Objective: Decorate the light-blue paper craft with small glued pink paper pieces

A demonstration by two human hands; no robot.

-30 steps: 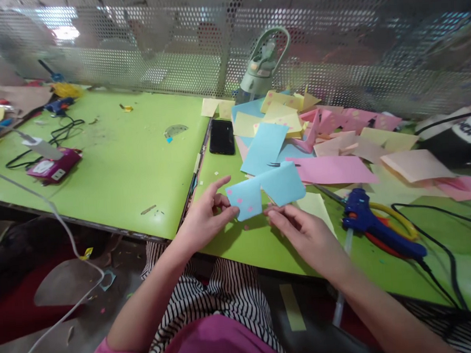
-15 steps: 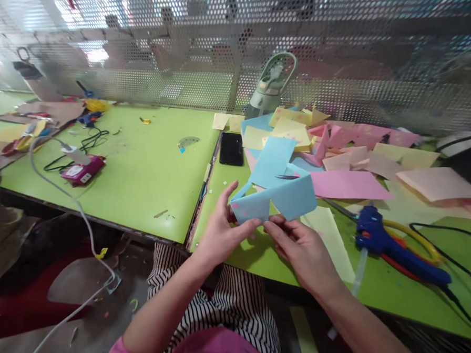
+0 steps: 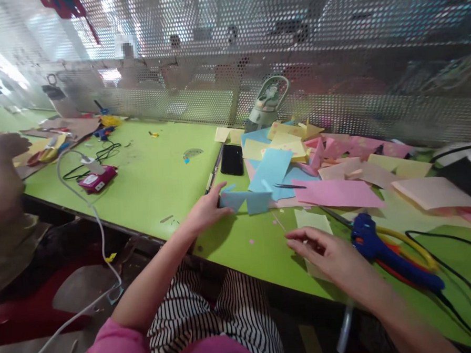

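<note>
My left hand grips the left end of a folded light-blue paper strip with a notch in its lower edge, held low over the green table. My right hand is apart from the strip, lower right, with thumb and fingertips pinched together. A thin pale strand runs up-left from those fingertips; what it is I cannot make out. Tweezers lie beyond the strip on blue and pink paper. A blue glue gun rests right of my right hand, near yellow-handled scissors.
Coloured paper pieces are heaped at the back right. A black phone and a pale green bottle stand near the perforated metal screen. At left are a magenta power adapter, a white cable and another person's arm.
My right hand has let go of the blue paper strip and moved away to the lower right. My left hand has shifted left with the strip, which sits lower. The other person's hand has risen.
</note>
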